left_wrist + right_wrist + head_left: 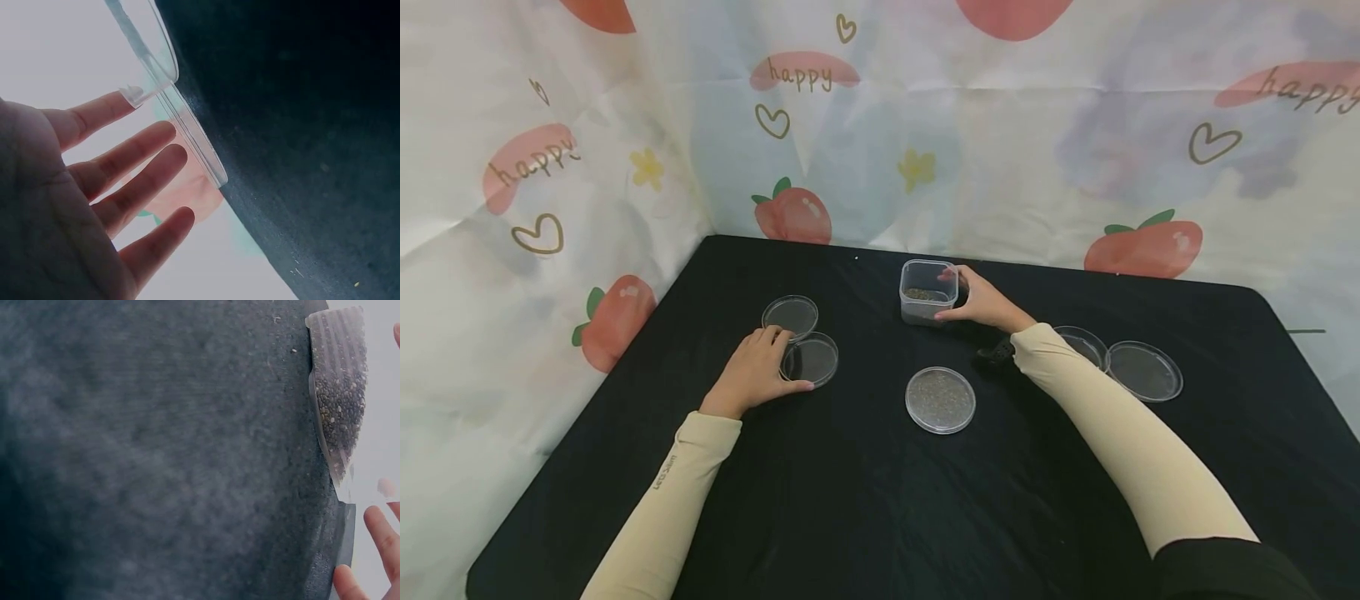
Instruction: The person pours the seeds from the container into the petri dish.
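My left hand (756,371) spans the near one of two clear petri dishes (814,360) on the left, thumb at its front rim and fingertips at its back-left rim. In the left wrist view one fingertip meets that dish's clear edge, while the other fingers reach out beside it. The farther petri dish (792,313) lies right behind, rims overlapping in the head view. At the back, my right hand (985,300) holds a clear square plastic container (917,315) by its right side, thumb in front, fingers behind. Small dark seeds (337,415) cover its bottom.
A petri dish (940,402) with a grainy greyish layer sits at the middle of the black tablecloth (850,500). Two more clear dishes lie at the right: one (1145,371) in full view, another (1086,342) partly behind my sleeve. A printed curtain (1000,167) hangs behind the table.
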Motion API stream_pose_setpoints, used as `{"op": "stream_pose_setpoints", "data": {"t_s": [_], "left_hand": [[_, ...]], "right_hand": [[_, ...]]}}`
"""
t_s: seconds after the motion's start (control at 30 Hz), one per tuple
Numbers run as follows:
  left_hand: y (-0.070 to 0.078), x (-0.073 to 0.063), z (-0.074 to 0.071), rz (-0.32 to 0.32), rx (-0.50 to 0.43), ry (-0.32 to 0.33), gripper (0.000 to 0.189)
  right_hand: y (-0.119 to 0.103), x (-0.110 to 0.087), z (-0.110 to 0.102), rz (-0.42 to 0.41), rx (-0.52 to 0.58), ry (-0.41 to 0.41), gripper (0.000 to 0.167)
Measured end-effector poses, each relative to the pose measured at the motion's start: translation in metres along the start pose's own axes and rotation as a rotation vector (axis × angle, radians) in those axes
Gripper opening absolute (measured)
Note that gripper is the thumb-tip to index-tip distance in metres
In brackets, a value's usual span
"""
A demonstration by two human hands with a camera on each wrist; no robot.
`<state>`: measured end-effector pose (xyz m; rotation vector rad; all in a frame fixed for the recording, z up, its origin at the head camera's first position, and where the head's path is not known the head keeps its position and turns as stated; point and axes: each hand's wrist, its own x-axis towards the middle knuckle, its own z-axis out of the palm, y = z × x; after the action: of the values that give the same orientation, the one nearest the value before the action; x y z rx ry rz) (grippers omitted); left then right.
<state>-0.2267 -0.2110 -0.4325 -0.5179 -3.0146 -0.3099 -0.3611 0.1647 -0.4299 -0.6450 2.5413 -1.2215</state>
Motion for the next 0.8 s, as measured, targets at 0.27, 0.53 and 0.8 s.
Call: {"op": "stream_pose_setpoints", "data": {"t_s": [0.27,0.53,0.8], "left_hand": [[0.0,-0.0008,0.0008,0.01,0.037,0.026,0.089],[0.0047,-0.0002,-0.0025,0.051,0.164,0.091,0.089],[0.007,0.0031,0.001,0.072,0.306,0.136,0.092]], "right_hand": [[-0.0001,-0.0015,0.0012,-0.013,0.023,0.009,0.092],[-0.0037,-0.0018,0.0008,-0.011,0.027,-0.005,0.093],[-0.0022,-0.0028,0.001,-0.021,0.043,-0.002,0.093]]}}
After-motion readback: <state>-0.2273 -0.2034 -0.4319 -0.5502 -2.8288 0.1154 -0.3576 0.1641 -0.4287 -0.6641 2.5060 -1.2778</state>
